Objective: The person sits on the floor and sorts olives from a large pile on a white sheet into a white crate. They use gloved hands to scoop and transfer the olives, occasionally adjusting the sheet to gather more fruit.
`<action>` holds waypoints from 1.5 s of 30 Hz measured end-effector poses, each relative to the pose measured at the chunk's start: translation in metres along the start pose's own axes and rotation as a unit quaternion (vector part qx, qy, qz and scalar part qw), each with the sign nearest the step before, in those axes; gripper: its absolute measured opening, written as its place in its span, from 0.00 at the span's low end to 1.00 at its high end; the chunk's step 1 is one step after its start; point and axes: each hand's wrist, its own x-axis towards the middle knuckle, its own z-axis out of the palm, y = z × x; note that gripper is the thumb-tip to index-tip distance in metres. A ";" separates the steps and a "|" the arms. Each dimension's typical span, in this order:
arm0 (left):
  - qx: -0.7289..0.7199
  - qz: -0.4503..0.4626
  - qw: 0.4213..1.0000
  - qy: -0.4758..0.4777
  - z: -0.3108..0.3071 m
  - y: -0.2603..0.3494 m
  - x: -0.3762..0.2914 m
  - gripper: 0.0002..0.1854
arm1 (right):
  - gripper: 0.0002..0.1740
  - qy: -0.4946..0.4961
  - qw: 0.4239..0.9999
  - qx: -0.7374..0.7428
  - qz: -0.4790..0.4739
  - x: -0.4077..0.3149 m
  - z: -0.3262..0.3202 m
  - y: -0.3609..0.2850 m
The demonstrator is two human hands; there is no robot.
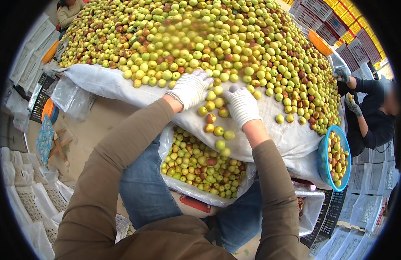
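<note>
A large heap of green and reddish jujubes [187, 39] lies on a white cloth [281, 136] spread before me. My left hand [192, 89], in a white knitted glove, rests at the heap's near edge, fingers over the fruit. Gloved alike, my right hand [242, 105] is to its right with fingers curled by the jujubes; whether it grips any cannot be told. Between the hands a line of loose jujubes [219, 130] runs down the cloth to its edge. Below, between my knees, a crate lined with clear plastic [213, 202] holds many jujubes.
A blue basket [322, 159] of jujubes stands at right, near a co-worker in dark clothes [376, 97] with gloved hands. Another person [68, 14] is at upper left. Plastic-lined crates [34, 198] line both sides; a wooden stool [59, 148] stands at left. Yellow crates [346, 19] are stacked upper right.
</note>
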 end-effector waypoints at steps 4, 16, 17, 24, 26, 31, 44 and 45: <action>-0.005 -0.009 0.998 -0.067 -0.015 0.025 0.002 0.21 | 0.09 -0.069 0.996 0.048 0.039 0.002 0.002 0.002; -0.071 0.081 0.990 0.096 0.007 0.088 0.120 0.37 | 0.17 0.122 0.896 0.087 0.417 -0.123 -0.030 0.155; -0.068 0.054 0.992 0.096 0.014 0.092 0.134 0.40 | 0.20 0.122 0.915 0.029 0.383 -0.115 -0.031 0.145; -0.081 0.046 0.990 -0.107 0.020 0.119 0.096 0.39 | 0.32 -0.036 0.962 0.062 0.264 -0.090 -0.014 0.099; -0.079 0.068 0.981 -0.162 -0.006 0.108 0.077 0.37 | 0.32 -0.089 0.972 0.071 0.207 -0.089 -0.020 0.089; -0.017 -0.017 1.000 0.018 -0.008 0.050 0.064 0.36 | 0.32 -0.064 0.956 0.205 0.200 -0.072 -0.035 0.083; -0.154 0.007 0.988 0.029 -0.012 0.057 0.099 0.14 | 0.24 -0.140 0.904 0.335 0.225 -0.064 -0.042 0.083; -0.138 0.034 0.989 0.031 0.003 0.050 0.113 0.15 | 0.23 -0.124 0.909 0.334 0.217 -0.064 -0.038 0.086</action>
